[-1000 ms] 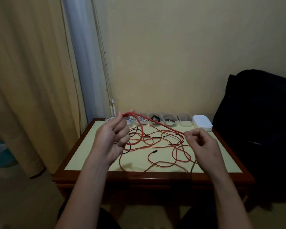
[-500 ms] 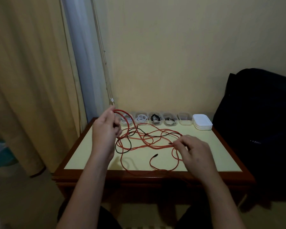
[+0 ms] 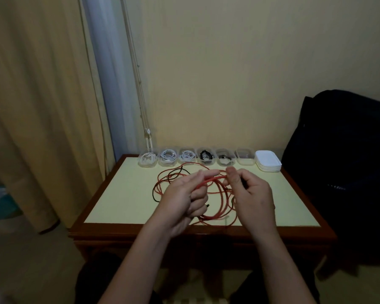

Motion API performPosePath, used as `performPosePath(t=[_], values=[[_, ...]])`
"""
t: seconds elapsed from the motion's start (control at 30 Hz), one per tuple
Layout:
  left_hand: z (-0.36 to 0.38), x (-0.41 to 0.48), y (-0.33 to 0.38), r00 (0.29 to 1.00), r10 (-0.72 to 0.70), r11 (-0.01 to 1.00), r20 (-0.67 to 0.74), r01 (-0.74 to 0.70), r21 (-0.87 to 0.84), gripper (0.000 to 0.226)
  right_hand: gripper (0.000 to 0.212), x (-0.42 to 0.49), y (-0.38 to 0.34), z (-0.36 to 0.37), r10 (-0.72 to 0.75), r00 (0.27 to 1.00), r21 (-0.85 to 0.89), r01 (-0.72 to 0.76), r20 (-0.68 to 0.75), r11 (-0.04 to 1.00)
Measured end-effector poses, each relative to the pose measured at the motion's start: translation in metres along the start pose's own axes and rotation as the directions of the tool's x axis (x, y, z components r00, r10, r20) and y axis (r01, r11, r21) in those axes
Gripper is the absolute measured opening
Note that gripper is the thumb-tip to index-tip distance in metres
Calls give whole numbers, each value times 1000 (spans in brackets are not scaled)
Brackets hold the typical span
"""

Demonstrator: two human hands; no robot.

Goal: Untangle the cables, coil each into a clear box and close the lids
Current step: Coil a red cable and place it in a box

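Head camera is all you get here, so everything below comes from that one angle.

Your left hand (image 3: 184, 194) has its fingers curled round a few turns of the red cable (image 3: 213, 179). Your right hand (image 3: 252, 194) pinches the same cable between thumb and fingertips. The short stretch between the two runs left to right, roughly parallel to the near edge of the surface (image 3: 123, 194), and sits up off it over the middle.

The rest of the red cable drops from your hands into loose loops. Some lie under your hands toward the near edge and some fan out past your left hand toward the far edge. A black cable (image 3: 155, 197) weaves through those left-side loops, so I'd guess that's where it'll snag, and your left hand is the closer one to it. There may also be a dark strand by your right thumb, but it's too murky to call.

The clear boxes (image 3: 168, 157) line the far edge. Five look filled, and the empty box (image 3: 245, 156) is the last one, toward the far right corner and just beside the stack of lids (image 3: 268, 161). Your right hand is the nearer one to it, straight ahead and a bit right.

I'd say the coil isn't ready to drop in yet.
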State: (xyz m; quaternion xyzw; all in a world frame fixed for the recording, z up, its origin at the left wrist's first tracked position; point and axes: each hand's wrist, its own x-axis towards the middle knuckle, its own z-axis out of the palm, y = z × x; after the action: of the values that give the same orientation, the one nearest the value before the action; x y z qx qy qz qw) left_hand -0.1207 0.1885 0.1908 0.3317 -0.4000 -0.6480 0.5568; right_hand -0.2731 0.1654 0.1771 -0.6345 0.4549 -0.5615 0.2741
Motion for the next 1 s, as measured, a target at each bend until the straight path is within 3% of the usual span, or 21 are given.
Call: performPosePath(t=[0.1,0.23,0.43,0.53,0.67,0.8,1.0], values=[[3,-1,2,998,-10,989,67,20,-144,42,39,1,-5,4,31,999,50,-30,-17,998],[3,1,6,999,-11,968,49,23,-251,37,49,-3,-11,10,28,991,93,-40,130,995],[11,4,-2,997,67,984,-45,-74,-161,36,38,-6,-15,13,-2,992,36,-3,127,999],[17,6,-6,992,105,982,-77,-115,-150,31,47,-5,-18,14,6,993,68,-14,116,998],[18,7,-6,993,84,962,-79,-102,-253,34,56,-5,-20,14,9,993,56,-16,114,998],[18,5,-5,994,73,977,-80,-88,-196,37,64,-5,-25,12,-12,992,82,1,124,997],[16,4,0,997,35,961,-71,-53,-270,33,50,-4,-17,14,26,992,89,-37,124,995]])
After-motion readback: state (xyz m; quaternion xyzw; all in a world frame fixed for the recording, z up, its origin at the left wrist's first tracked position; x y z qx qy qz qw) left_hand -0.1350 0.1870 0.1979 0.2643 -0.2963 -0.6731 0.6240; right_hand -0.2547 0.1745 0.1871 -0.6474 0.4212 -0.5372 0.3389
